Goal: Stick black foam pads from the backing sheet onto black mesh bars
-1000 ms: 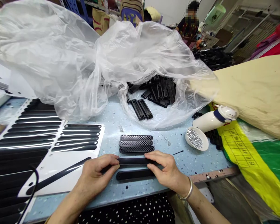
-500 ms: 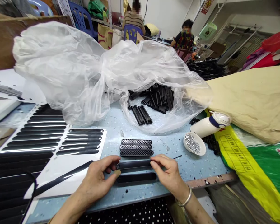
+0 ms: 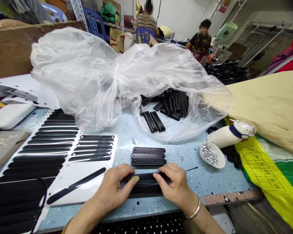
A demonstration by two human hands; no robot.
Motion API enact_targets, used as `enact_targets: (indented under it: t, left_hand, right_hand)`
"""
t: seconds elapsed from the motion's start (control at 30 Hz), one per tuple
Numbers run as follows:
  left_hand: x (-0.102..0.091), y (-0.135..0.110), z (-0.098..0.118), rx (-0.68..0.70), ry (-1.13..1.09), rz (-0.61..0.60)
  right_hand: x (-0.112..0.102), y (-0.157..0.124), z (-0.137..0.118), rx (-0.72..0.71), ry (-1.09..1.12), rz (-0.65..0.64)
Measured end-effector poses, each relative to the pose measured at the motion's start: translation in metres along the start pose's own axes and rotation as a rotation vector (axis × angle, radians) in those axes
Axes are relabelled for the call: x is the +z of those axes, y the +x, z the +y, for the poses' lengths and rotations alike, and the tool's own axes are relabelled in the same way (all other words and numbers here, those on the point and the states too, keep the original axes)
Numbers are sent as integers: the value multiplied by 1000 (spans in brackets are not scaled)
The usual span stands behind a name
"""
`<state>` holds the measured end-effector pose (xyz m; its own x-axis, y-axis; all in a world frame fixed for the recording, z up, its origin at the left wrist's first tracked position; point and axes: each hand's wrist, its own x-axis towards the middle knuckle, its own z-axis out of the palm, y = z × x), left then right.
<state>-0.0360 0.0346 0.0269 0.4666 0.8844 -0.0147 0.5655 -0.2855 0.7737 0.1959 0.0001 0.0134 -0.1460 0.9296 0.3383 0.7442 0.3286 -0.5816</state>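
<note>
Both hands work on a long black plastic bar [image 3: 145,177] with a smooth top and rounded ends. My left hand [image 3: 118,187] grips its left end, thumb on top and fingers curled behind. At the right end, my right hand [image 3: 177,183] pinches it between thumb and fingers. A second black bar [image 3: 145,190] lies just in front, partly hidden by the hands. Beyond them three black bars with lattice tops [image 3: 148,156] lie side by side. To the left, a loose black strip [image 3: 76,186] rests slantwise on a white backing sheet [image 3: 104,178].
More black strips [image 3: 48,139] line the sheets on the left. Behind is a clear plastic bag [image 3: 88,71] with a pile of black bars [image 3: 171,104]. At right stand a white bowl [image 3: 221,162] of small silvery pieces and a lying white bottle [image 3: 222,135]. Two people sit farther back.
My right hand has slid inward along the bar, and its fingers now press over it. The left thumb lies farther over its end. The view has shifted slightly left.
</note>
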Motion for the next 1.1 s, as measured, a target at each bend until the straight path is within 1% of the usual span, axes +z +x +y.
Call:
enact_targets:
  t: [0.1, 0.2, 0.3, 0.4, 0.5, 0.6, 0.67, 0.73, 0.77, 0.83, 0.9, 0.97, 1.03, 1.1]
  left_hand:
    - [6, 2, 0, -19, 60, 3]
    - [12, 3, -3, -17, 107, 13]
    - [14, 4, -6, -18, 106, 13]
    - [12, 4, -7, -2, 128, 15]
    - [9, 3, -4, 43, 160, 15]
    - [10, -1, 1, 110, 192, 1]
    - [10, -4, 4, 156, 231, -6]
    - [8, -10, 7, 210, 262, 25]
    - [5, -15, 7, 244, 261, 70]
    - [-7, -27, 5, 314, 246, 223]
    - [-23, -45, -3, 343, 259, 399]
    - [-38, -66, -18, 299, 329, 503]
    - [-46, -90, -36, 224, 398, 509]
    - [-43, -115, -53, 180, 427, 477]
  right_hand:
    - [8, 1, -2, 23, -33, 20]
    - [14, 2, -1, 37, -13, 42]
    - [15, 2, 3, 43, -1, 49]
    - [13, 2, 5, 52, -20, 37]
    - [12, 3, 0, 80, -34, 10]
    - [13, 5, -8, 107, -137, -3]
    - [15, 7, -12, 99, -198, -14]
    - [14, 7, -11, 73, -217, -36]
    - [13, 6, -9, 59, -217, -44]
    - [6, 5, -3, 40, -208, -39]
    - [-4, 3, 2, 27, -186, 26]
    - [-13, 2, 0, -3, -151, 124]
    - [-18, 2, -13, -54, -95, 173]
    - [-13, 2, -36, -124, -1, 146]
